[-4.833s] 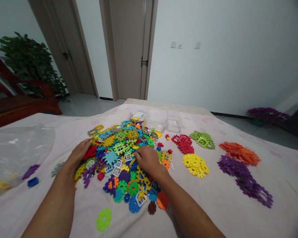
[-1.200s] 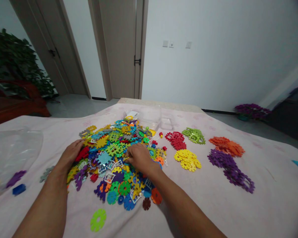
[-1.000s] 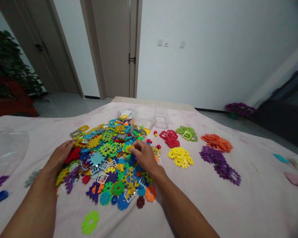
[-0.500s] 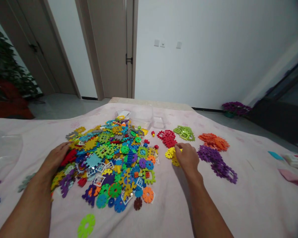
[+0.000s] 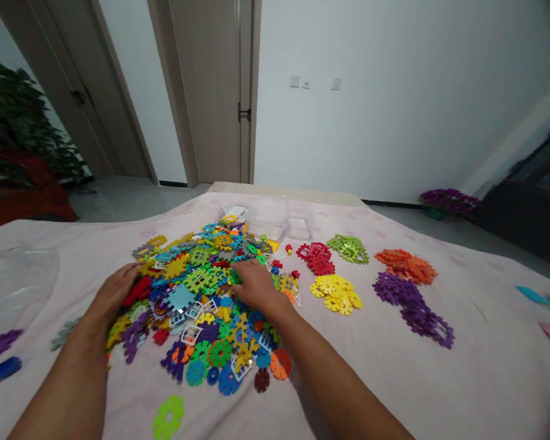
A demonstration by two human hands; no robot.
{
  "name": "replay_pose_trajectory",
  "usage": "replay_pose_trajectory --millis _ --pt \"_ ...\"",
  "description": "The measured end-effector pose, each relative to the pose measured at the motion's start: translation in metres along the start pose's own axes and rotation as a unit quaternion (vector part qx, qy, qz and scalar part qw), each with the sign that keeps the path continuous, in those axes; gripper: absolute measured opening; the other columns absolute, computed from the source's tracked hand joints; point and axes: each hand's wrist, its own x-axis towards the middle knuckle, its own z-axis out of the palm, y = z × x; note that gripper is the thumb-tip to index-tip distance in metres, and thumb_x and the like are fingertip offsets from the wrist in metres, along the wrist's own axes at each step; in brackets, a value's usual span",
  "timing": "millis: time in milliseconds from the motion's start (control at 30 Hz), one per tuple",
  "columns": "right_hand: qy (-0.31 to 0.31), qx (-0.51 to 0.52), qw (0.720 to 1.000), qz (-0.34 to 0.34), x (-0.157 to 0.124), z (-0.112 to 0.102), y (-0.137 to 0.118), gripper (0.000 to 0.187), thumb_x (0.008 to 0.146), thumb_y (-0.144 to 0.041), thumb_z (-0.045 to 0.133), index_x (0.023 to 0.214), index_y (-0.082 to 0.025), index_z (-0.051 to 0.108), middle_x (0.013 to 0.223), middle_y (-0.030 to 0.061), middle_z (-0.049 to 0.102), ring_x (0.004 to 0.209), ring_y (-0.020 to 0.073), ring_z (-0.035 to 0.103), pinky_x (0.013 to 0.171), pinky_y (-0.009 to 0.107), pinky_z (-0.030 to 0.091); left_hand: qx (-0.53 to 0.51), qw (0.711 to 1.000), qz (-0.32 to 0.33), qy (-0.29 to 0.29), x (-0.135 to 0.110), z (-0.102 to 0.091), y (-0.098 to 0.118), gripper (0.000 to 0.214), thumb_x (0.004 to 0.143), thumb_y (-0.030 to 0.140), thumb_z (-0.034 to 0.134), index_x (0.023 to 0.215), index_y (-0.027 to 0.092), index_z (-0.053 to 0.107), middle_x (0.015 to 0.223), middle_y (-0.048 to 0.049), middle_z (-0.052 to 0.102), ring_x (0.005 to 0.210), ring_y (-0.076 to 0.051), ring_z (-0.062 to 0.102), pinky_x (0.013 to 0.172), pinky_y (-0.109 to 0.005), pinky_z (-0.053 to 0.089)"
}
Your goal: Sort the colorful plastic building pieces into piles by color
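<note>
A big heap of mixed coloured plastic toy pieces (image 5: 201,299) lies on a pink sheet (image 5: 394,379). My left hand (image 5: 114,293) rests flat and open on the heap's left edge, beside a red piece (image 5: 137,288). My right hand (image 5: 254,284) lies on the middle of the heap. Its fingers are bent and held together, with the tips at a green piece (image 5: 233,278); I cannot see what they hold, if anything. To the right lie sorted piles: red (image 5: 318,258), green (image 5: 348,247), yellow (image 5: 335,293), orange (image 5: 406,264) and purple (image 5: 412,302).
A clear plastic container (image 5: 270,217) stands behind the heap. A clear bag (image 5: 13,287) lies at the far left, with a purple piece (image 5: 0,343) and a blue piece (image 5: 7,368) near it. A lime piece (image 5: 168,417) lies alone in front. Doors and a plant are beyond.
My right hand picked a yellow piece from the heap, carried it right to the yellow pile, and has come back to the heap. My left hand has stayed on the heap's left edge.
</note>
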Motion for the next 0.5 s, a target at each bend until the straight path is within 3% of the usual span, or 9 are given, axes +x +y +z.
replay_pose_trajectory --millis 133,300,400,500 --pt "-0.017 -0.050 0.998 0.025 0.001 -0.001 -0.001 0.029 0.092 -0.031 0.058 0.116 -0.022 0.070 0.109 0.0086 0.074 0.107 0.0242 0.061 0.090 0.033 0.044 -0.008 1.000 0.011 0.001 0.000 0.000 -0.002 0.058 0.090 0.049 0.037 0.126 0.012 0.064 0.137 -0.0140 0.064 0.128 -0.030 0.057 0.116 -0.041 0.036" --pt "0.014 0.001 0.996 0.090 -0.019 -0.008 0.008 0.033 0.100 -0.029 0.044 0.121 -0.028 0.069 0.114 0.0033 0.074 0.105 0.0195 0.066 0.087 0.029 0.045 -0.011 1.000 0.014 -0.002 0.005 0.002 -0.008 0.060 0.091 0.050 0.037 0.127 0.011 0.064 0.139 -0.0146 0.062 0.127 -0.029 0.058 0.115 -0.040 0.037" --pt "0.010 0.000 0.991 0.136 -0.022 -0.010 0.014 0.034 0.096 -0.023 0.046 0.116 -0.028 0.073 0.111 0.0027 0.076 0.101 0.0204 0.067 0.084 0.029 0.046 -0.008 1.000 0.011 0.002 0.007 0.003 -0.010 0.060 0.090 0.051 0.038 0.128 0.012 0.064 0.139 -0.0127 0.063 0.126 -0.029 0.059 0.114 -0.039 0.038" --pt "0.002 -0.037 0.992 0.125 -0.016 -0.009 0.014 0.029 0.088 -0.019 0.053 0.100 -0.026 0.078 0.106 0.0052 0.075 0.103 0.0227 0.065 0.086 0.031 0.045 -0.001 1.000 0.007 0.006 0.008 0.003 -0.011 0.059 0.090 0.051 0.039 0.127 0.012 0.065 0.137 -0.0126 0.064 0.124 -0.030 0.060 0.113 -0.041 0.040"
